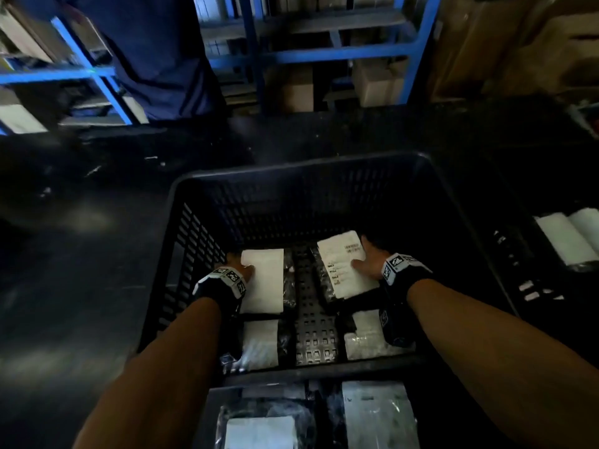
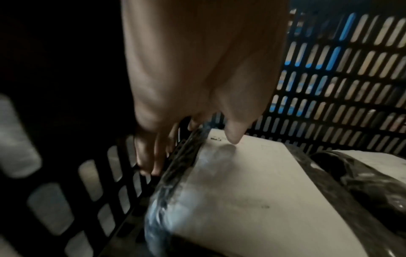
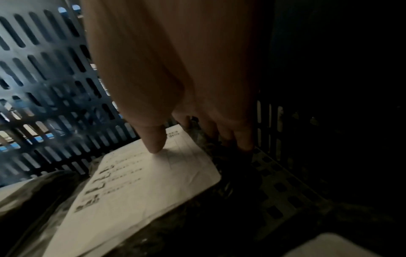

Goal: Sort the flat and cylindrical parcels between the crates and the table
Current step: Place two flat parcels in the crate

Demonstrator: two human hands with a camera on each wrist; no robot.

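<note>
Two flat parcels are gripped inside the black slatted crate (image 1: 181,202). The left hand (image 1: 241,273) is closed on the left flat parcel (image 1: 264,280) near the crate's left wall: the thumb is laid on the white label, and the fingers are curled under the parcel's outer edge. The right hand (image 1: 368,262) is closed likewise on the right flat parcel (image 1: 343,267), thumb on the printed label, fingers under the right edge. Two further flat parcels are seen at the crate's near edge. Cylindrical parcels (image 1: 570,238) are seen in a second crate at the right.

Slippage is judged the main risk: the glossy wrapping offers little friction to an edge-only grip. A parcel corner could also be caught on the wall slats during lifting.
</note>
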